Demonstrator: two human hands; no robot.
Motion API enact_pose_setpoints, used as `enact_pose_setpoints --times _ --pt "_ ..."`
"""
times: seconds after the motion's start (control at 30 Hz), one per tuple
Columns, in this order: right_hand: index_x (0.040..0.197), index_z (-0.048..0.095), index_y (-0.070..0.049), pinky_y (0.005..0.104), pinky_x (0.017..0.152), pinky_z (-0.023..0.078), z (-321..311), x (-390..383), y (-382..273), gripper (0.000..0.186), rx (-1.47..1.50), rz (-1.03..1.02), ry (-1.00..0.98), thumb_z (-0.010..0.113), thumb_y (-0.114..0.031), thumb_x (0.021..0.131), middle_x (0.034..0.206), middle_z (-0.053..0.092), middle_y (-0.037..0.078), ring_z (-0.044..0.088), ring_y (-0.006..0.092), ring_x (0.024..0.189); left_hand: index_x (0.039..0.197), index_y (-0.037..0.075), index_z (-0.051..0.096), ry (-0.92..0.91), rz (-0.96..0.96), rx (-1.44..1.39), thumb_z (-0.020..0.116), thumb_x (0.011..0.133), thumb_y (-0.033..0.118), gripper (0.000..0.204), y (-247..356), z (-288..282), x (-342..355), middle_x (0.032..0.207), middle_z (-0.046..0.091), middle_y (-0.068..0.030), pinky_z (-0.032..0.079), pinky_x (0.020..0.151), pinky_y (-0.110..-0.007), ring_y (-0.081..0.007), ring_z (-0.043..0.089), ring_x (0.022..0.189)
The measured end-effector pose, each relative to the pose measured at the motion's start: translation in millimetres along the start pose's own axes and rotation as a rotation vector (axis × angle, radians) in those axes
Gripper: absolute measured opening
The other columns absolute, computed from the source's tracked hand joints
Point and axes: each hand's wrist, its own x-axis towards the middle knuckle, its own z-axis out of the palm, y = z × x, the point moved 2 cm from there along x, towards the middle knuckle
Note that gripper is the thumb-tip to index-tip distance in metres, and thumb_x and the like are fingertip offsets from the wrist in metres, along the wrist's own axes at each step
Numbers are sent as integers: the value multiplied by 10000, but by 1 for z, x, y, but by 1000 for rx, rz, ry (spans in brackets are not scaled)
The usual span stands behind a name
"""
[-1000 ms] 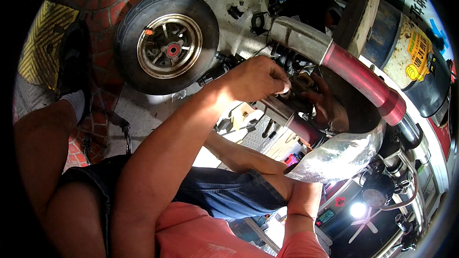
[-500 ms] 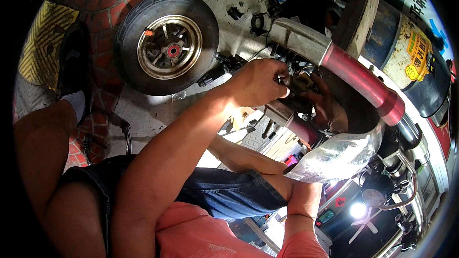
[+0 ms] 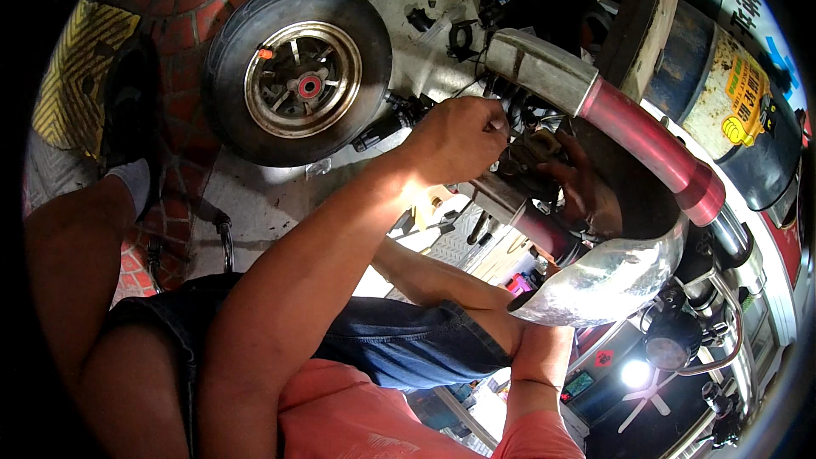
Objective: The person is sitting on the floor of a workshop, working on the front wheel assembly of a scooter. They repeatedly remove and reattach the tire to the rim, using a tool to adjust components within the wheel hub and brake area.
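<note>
My left hand [image 3: 459, 140] reaches in between the two fork legs, its fingers curled in a pinch. What they hold, if anything, is hidden behind the hand. Inside the chrome front fender [image 3: 608, 280], my right hand [image 3: 591, 195] lies in shadow with its fingers bent round a dull, brownish metal part [image 3: 537, 149], which looks like a brake caliper. The upper fork leg [image 3: 646, 144] is red with a grey metal end [image 3: 540, 68]. A second red fork leg [image 3: 548, 234] passes below my hands.
A wheel with a black tyre [image 3: 242, 25] lies on the floor at the left. Black shock-absorber-like parts [image 3: 382, 129] lie beside it. A headlamp [image 3: 671, 340] and handlebar are at the lower right. A rusty drum [image 3: 697, 85] stands at the far right.
My left hand has shifted slightly up and left, and its fingertips are now more hidden. My right hand stays at the metal part. The view has moved a little.
</note>
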Motion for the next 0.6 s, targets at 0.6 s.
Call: enact_pose_setpoints --times 0.6 --pt "1232 668 -38 597 1063 510 3 -7 3 628 -46 -70 53 940 -234 700 1444 513 382 612 542 1274 948 -26 691 57 88 1 597 927 85 147 -2 7 -3 748 676 -172 517 683 -419 -253 665 694"
